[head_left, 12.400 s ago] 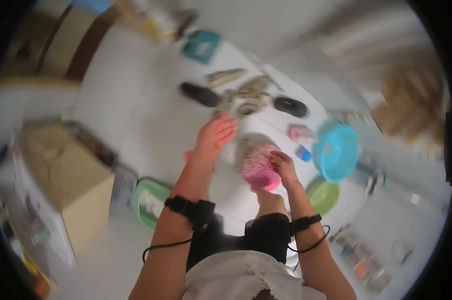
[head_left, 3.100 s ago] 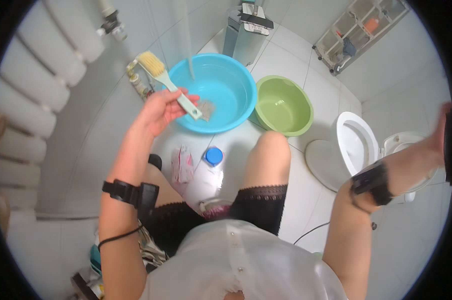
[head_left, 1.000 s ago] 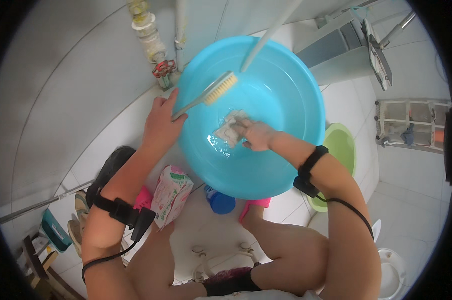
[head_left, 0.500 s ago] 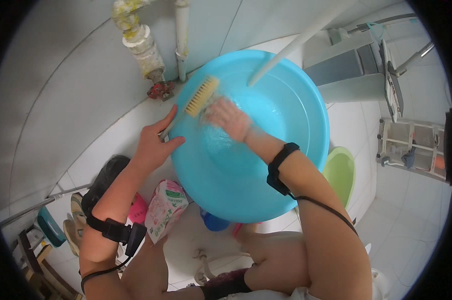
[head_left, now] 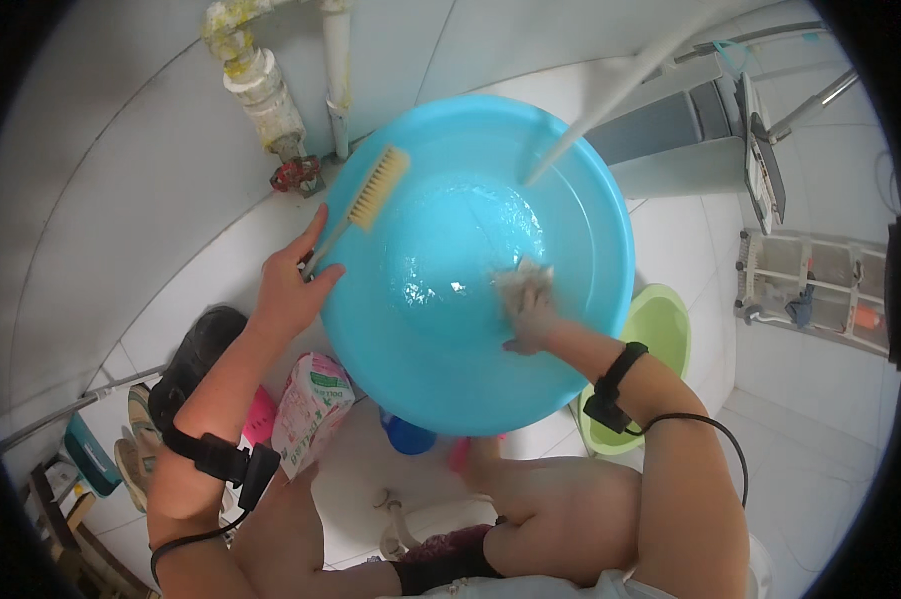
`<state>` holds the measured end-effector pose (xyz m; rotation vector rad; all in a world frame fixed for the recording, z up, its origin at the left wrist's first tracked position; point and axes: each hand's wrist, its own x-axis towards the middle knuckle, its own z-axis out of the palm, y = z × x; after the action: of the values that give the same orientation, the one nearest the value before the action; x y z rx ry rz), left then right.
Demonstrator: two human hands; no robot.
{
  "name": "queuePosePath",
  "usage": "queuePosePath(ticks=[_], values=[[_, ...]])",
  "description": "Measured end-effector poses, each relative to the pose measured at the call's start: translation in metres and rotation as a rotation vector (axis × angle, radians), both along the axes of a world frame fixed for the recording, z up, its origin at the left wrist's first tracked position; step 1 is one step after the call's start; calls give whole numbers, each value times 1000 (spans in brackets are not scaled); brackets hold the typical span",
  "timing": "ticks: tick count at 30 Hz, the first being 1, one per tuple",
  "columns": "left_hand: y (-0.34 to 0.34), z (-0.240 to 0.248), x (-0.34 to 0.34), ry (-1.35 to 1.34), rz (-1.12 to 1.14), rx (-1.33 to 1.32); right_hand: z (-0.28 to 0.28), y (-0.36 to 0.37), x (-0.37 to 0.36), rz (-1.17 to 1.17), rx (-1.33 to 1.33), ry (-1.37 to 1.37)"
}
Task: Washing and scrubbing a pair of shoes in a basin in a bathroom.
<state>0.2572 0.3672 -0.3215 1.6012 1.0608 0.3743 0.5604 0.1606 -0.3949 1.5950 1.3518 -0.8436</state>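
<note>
Bright blue basin (head_left: 431,364), cream-bristled brush (head_left: 374,190), whitish cloth (head_left: 513,283), lime-green tub (head_left: 667,329), pink-and-white packet (head_left: 306,414), red valve (head_left: 296,175)

Brush (head_left: 373,194) at left edge of basin (head_left: 450,364); cloth (head_left: 523,279) inside, toward the right.
Basin: round, bright blue, upright on the tiled floor, holding clear water with a rippled, glinting surface. Brush: pale, slim handle and a long head of cream bristles in neat rows; gripped by the handle, tilted, head pointing up and away over the left rim, bristles facing inward; contact with the rim cannot be told. Cloth: small, greyish white, crumpled, partly covered, edges blurred; whether it touches the basin's bottom cannot be told.
</note>
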Motion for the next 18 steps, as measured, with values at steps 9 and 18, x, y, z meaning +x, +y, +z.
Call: queuePosePath(ticks=[9,18], values=[[4,3,-1,8,-60,-41,-49,34,-54,351,594,453],[7,2,-5,-26,-56,-94,-35,39,24,-26,374,-23]])
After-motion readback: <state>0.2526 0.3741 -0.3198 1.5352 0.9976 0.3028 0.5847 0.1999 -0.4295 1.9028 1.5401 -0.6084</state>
